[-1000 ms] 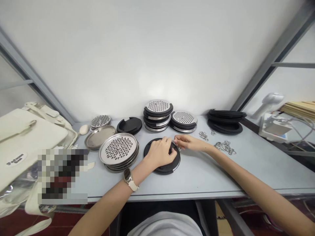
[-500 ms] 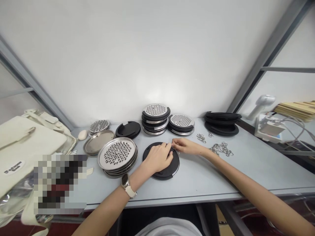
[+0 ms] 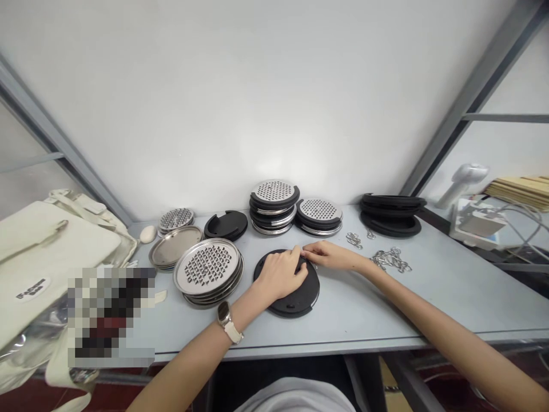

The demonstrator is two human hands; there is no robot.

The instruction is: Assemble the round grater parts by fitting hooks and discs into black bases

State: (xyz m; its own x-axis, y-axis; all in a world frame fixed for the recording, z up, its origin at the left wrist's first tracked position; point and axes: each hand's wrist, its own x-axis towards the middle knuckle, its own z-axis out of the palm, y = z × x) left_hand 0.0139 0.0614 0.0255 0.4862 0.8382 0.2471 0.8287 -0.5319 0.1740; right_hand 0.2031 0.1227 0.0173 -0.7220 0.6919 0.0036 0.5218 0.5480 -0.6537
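Note:
A black round grater base (image 3: 295,300) lies on the table in front of me, with a thin silver edge at its lower right. My left hand (image 3: 281,274) rests across its top, holding it down, fingers bent toward the far edge. At that far right edge my right hand (image 3: 323,254) is closed in a pinch. A small bit of bright metal shows just below its fingers, looking like one of the bent-wire hooks (image 3: 392,260) piled to the right; most of it is hidden. The fingertips of both hands nearly meet.
Perforated metal grater discs (image 3: 208,266) are stacked at left, beside plain metal discs (image 3: 175,246). Graters in black rims (image 3: 274,200) stand stacked along the wall, and black bases (image 3: 390,223) at back right. A cream bag (image 3: 55,240) covers the left end.
The view has shifted slightly, so everything sits a little further right. Both hands stay at the base's far edge, with only small finger movements.

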